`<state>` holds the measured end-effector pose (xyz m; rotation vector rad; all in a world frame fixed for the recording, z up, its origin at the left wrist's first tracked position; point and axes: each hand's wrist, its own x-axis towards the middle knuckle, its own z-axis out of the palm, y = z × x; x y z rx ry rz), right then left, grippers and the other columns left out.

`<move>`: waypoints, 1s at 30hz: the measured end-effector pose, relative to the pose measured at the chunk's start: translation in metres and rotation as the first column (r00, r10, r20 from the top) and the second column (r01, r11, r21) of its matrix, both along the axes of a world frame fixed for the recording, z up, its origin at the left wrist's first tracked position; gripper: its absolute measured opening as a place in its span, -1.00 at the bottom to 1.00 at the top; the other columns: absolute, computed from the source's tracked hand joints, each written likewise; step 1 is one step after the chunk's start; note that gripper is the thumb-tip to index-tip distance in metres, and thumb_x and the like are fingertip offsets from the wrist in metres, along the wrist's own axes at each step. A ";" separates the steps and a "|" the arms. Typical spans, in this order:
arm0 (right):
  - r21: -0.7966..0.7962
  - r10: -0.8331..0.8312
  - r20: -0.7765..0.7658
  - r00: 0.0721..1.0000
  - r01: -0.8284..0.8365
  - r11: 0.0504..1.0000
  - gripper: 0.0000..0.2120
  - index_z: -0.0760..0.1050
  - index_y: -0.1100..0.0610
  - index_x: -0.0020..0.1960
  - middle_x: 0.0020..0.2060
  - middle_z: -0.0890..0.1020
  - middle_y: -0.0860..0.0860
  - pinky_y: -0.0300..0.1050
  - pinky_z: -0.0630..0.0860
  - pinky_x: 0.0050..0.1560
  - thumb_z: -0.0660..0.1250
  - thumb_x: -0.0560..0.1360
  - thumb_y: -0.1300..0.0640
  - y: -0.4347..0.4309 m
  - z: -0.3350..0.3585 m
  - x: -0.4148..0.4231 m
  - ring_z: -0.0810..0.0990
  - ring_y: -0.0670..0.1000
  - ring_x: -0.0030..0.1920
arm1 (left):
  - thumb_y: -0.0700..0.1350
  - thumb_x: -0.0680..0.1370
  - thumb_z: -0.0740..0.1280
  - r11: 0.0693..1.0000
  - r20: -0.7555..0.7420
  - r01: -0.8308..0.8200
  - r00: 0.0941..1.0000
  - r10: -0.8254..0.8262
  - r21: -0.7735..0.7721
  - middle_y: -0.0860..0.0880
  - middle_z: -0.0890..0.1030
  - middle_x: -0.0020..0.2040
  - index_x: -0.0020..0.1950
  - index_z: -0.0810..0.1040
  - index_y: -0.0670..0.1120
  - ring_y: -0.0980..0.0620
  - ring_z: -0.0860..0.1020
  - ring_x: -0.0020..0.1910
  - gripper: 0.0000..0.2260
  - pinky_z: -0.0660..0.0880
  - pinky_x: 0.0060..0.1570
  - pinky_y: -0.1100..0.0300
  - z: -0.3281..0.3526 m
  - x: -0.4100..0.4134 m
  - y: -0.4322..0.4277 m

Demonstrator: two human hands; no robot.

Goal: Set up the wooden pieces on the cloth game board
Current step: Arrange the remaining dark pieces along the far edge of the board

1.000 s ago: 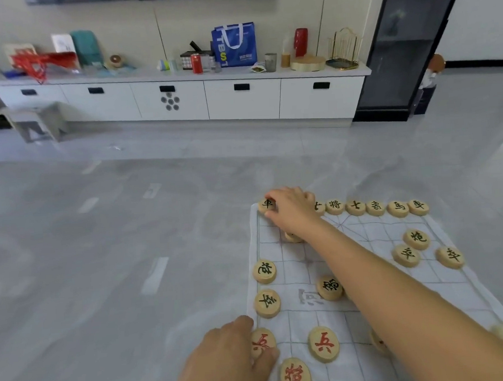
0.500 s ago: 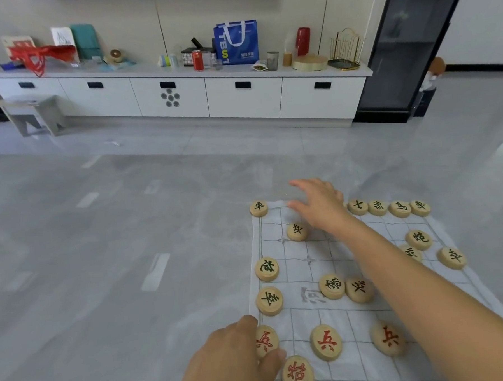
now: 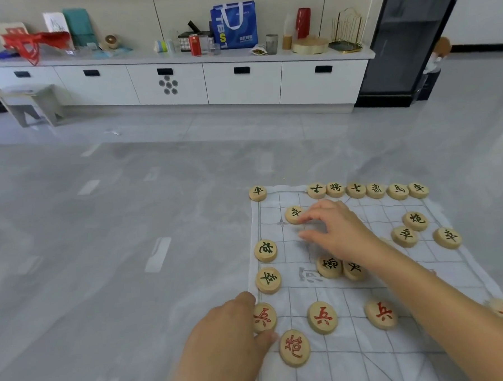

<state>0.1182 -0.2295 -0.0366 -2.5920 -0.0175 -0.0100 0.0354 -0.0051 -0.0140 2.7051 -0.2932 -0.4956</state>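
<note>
Head view: our right hand (image 3: 340, 232), fingers spread, touches a black-lettered wooden piece (image 3: 292, 213). It lies left of our fingertips (image 3: 302, 217).

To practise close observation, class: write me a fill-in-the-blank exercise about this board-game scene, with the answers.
The left hand touches an edge piece whose character is painted ____. The cloth board lies on the grey ____. The far row holds ____ pieces. The right hand reaches toward a lone piece in the far ____ part of the board.
Missing words: red; floor; seven; left.
</note>
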 end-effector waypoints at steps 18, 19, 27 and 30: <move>-0.105 0.021 0.018 1.000 -0.019 0.994 -0.70 0.50 -0.12 0.17 0.10 0.42 -0.20 -0.16 0.24 0.23 0.34 0.44 -0.09 -0.020 0.010 -0.053 0.31 -0.11 0.19 | 0.09 0.48 0.32 0.999 0.038 -0.029 0.999 0.030 -0.027 0.13 0.49 0.21 0.30 0.32 0.10 0.05 0.46 0.19 -0.58 0.42 0.13 0.20 -0.004 0.003 0.006; -0.108 0.004 0.014 1.000 -0.003 0.994 -0.70 0.50 -0.12 0.17 0.09 0.41 -0.20 -0.17 0.24 0.21 0.35 0.44 -0.09 -0.028 0.011 -0.056 0.31 -0.12 0.18 | 0.09 0.47 0.32 0.999 0.040 -0.029 0.999 0.030 -0.030 0.13 0.49 0.21 0.31 0.32 0.10 0.06 0.46 0.19 -0.57 0.42 0.13 0.21 -0.005 0.003 0.007; -0.041 -0.165 -0.020 0.986 0.164 0.986 -0.73 0.52 -0.12 0.12 0.08 0.48 -0.14 -0.09 0.35 0.20 0.38 0.42 -0.04 -0.070 0.011 -0.079 0.40 -0.05 0.18 | 0.11 0.47 0.32 0.999 0.041 -0.004 0.999 0.005 -0.037 0.14 0.46 0.27 0.38 0.26 0.11 0.09 0.44 0.23 -0.49 0.38 0.18 0.25 -0.004 0.003 0.006; -0.046 -0.135 -0.032 0.990 0.133 0.990 -0.68 0.52 -0.11 0.13 0.07 0.48 -0.15 -0.10 0.33 0.22 0.41 0.39 -0.08 -0.066 0.007 -0.084 0.40 -0.08 0.16 | 0.10 0.48 0.32 0.999 0.046 -0.002 0.999 0.004 -0.037 0.13 0.42 0.32 0.40 0.23 0.11 0.10 0.42 0.28 -0.47 0.36 0.22 0.25 -0.002 0.004 0.005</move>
